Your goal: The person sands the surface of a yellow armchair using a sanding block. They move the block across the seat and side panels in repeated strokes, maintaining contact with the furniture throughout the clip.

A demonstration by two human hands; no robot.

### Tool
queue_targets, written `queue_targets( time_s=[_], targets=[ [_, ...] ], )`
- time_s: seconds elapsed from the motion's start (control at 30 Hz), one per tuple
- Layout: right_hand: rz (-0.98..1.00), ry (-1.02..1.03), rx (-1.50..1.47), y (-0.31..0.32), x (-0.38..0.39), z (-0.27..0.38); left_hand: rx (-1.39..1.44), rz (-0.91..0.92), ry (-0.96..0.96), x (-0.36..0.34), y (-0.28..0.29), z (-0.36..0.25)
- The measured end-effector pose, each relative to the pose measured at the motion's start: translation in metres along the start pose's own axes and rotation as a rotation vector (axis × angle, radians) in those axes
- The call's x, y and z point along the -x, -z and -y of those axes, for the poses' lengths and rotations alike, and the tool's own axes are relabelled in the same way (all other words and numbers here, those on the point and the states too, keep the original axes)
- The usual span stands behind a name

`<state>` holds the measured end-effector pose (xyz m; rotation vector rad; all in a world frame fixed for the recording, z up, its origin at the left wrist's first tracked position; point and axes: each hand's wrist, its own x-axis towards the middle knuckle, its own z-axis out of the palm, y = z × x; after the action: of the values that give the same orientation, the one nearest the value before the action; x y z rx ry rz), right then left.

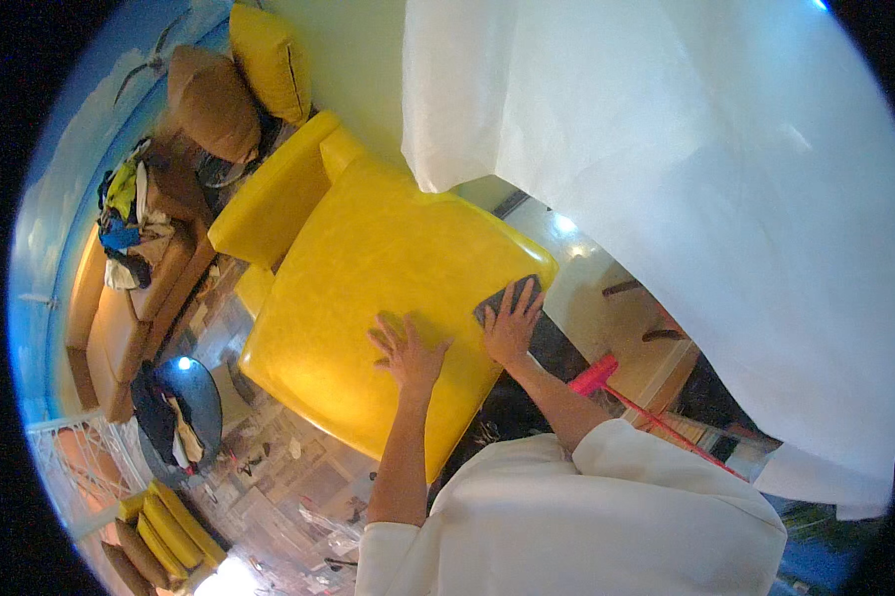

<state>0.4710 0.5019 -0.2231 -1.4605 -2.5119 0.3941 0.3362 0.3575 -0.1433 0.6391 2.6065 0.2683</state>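
Note:
A glossy yellow padded seat (pixel 368 248) with a low backrest (pixel 274 204) fills the middle of the view. My left hand (pixel 411 360) lies flat on its cushion near the front, fingers spread and holding nothing. At the seat's right edge, my right hand (pixel 512 323) is laid over a dark grey rectangular pad (pixel 491 304), its fingers across the top. The pad sits against the yellow surface; its underside is hidden, and I cannot tell what it is made of.
White sheeting (pixel 666 149) hangs over the right side. A pink broom (pixel 594 375) leans beside my right arm. Two cushions (pixel 214 104) stand behind the seat. Leftward are a brown sofa (pixel 120 333) with clothes (pixel 130 223), a dark round table (pixel 204 397) and a yellow sofa (pixel 174 526).

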Motion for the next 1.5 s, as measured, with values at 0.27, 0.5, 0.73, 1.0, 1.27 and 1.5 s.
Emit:
queue_targets(
  time_s=[0.27, 0.5, 0.73, 1.0, 1.27, 1.5],
  targets=[
    [0.008, -0.043, 0.237, 0.005, -0.102, -0.016, 0.021, -0.051, -0.011, -0.034, 0.016, -0.022],
    [0.166, 0.168, 0.158, -0.005, -0.186, 0.055, 0.021, -0.049, -0.016, -0.046, 0.018, -0.051],
    [0.079, 0.425, 0.067, -0.042, -0.243, 0.157, 0.002, -0.100, -0.034, -0.055, 0.004, -0.043],
    [0.238, 0.520, 0.020, -0.052, -0.274, 0.190, 0.022, -0.074, 0.001, -0.054, 0.003, -0.049],
    [0.152, 0.422, 0.026, -0.004, -0.201, 0.084, -0.023, -0.040, -0.011, -0.050, 0.004, -0.051],
    [0.150, 0.347, 0.105, 0.030, -0.089, -0.020, -0.008, -0.075, -0.066, -0.043, -0.005, -0.040]
  ],
)
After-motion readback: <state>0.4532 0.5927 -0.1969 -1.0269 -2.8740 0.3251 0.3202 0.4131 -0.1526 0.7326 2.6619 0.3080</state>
